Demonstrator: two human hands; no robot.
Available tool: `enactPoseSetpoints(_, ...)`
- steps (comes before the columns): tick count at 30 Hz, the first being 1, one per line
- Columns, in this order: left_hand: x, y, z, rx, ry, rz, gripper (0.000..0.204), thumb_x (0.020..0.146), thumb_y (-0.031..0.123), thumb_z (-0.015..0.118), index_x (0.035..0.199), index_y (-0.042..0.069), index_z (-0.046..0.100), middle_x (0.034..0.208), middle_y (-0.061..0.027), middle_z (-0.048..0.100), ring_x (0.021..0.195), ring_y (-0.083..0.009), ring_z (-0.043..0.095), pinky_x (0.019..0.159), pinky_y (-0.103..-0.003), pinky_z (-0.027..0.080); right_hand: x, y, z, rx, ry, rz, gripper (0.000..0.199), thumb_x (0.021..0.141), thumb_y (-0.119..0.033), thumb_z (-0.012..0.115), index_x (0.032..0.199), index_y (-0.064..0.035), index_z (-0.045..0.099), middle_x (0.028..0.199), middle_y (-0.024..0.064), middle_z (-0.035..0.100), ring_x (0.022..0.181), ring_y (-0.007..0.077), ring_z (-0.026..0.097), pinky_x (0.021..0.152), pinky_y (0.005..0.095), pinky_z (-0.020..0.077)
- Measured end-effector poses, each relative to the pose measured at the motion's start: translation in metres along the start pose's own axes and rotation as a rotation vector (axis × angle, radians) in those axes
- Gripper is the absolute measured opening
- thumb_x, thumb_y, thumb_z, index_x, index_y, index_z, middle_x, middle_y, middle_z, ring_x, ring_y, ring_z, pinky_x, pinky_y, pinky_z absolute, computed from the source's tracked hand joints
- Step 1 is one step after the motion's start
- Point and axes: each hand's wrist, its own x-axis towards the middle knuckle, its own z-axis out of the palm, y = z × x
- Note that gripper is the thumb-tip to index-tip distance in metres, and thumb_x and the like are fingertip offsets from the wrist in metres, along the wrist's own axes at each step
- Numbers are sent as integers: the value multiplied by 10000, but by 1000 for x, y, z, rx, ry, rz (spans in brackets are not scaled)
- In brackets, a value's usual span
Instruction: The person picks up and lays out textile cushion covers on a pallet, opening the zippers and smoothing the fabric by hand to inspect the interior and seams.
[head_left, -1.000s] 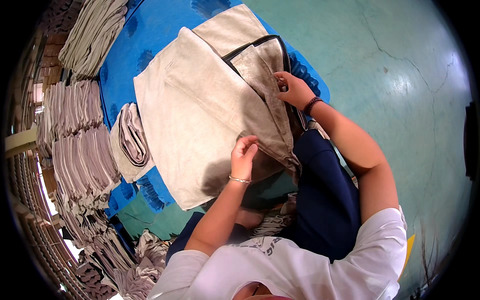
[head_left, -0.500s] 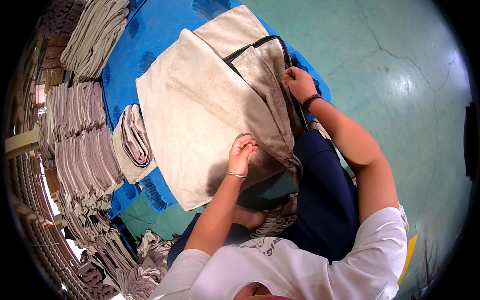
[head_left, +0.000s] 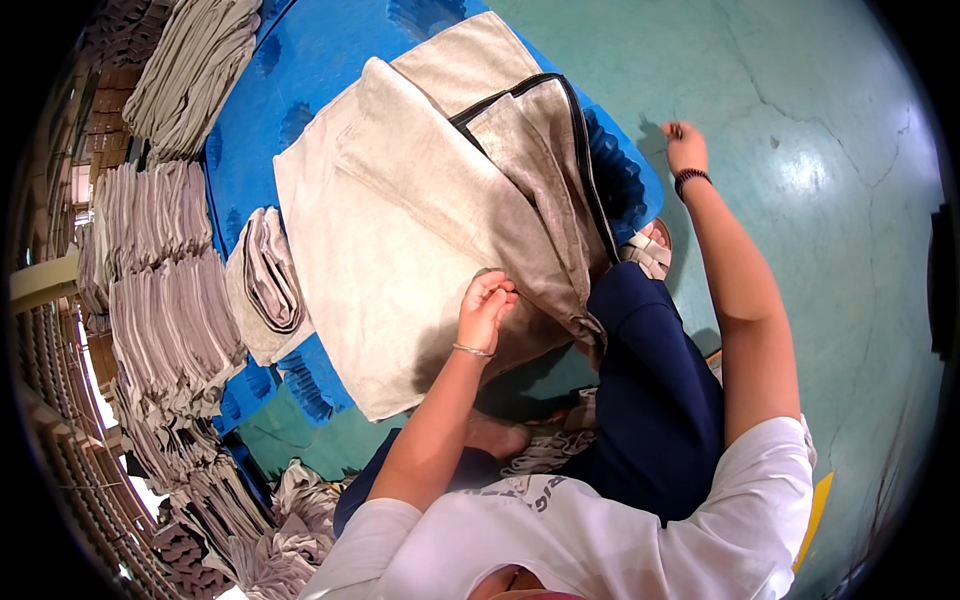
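Observation:
A large beige fabric cover (head_left: 380, 220) lies spread out, one layer folded back on its right side. A black zipper (head_left: 582, 150) runs along that folded-back edge and down towards my knee. Over the lower middle of the cover is my left hand (head_left: 487, 308), its fingers curled together; a small dark bit shows at the fingertips, too small to name. My right hand (head_left: 687, 152) is off the cover, held out above the green floor to the right. Its fingers are closed, with something small and dark at their tips that I cannot make out.
Beneath the cover is a blue patterned surface (head_left: 255, 120). A folded beige cover (head_left: 270, 285) sits at its left. Stacks of folded fabric (head_left: 165, 300) line the left side, with more fabric (head_left: 300, 500) heaped lower down. A sandaled foot (head_left: 650, 250) rests on the floor (head_left: 800, 250).
My right hand has left the zippered edge and swung out to the right over the floor. The zipper edge now lies uncovered. My left hand has stayed nearly still.

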Motion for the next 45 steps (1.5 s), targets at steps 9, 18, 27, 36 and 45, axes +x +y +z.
enactPoseSetpoints(9,-7,-3,21,-53,220,169,630,780,-19,484,1316,88,170,1116,-85,409,767,-146,532,652,-232,444,-35,12,-7,78,28,-104,174,774,-117,517,928,-70,582,874,121,612,847,249,579,729,314,441)
enactPoseSetpoints(18,1,13,18,-79,177,31,609,774,26,514,1301,96,217,1010,-51,463,755,-117,507,658,-261,436,-116,-125,36,600,-972,-354,199,790,-74,513,982,-60,564,943,80,575,885,171,537,793,276,414)
enactPoseSetpoints(27,11,43,58,-17,375,70,585,756,86,553,1269,125,274,1067,-40,453,885,-145,442,705,-272,368,-111,-127,86,198,-651,-427,262,756,-97,510,1008,-101,581,1045,148,493,969,322,503,834,349,408)
enactPoseSetpoints(36,33,59,76,-228,122,187,356,781,64,465,1130,122,422,1091,-29,492,966,-191,479,765,-339,403,-89,-86,60,361,-380,-290,267,794,-80,506,1056,-76,554,1031,112,530,872,222,542,798,285,414)
enactPoseSetpoints(45,80,51,117,1291,-241,440,521,753,354,563,1174,63,465,1208,-94,461,1181,-310,336,981,-370,263,-118,-119,-19,473,-555,-604,237,719,69,509,897,-59,598,863,85,592,770,188,577,697,257,456)
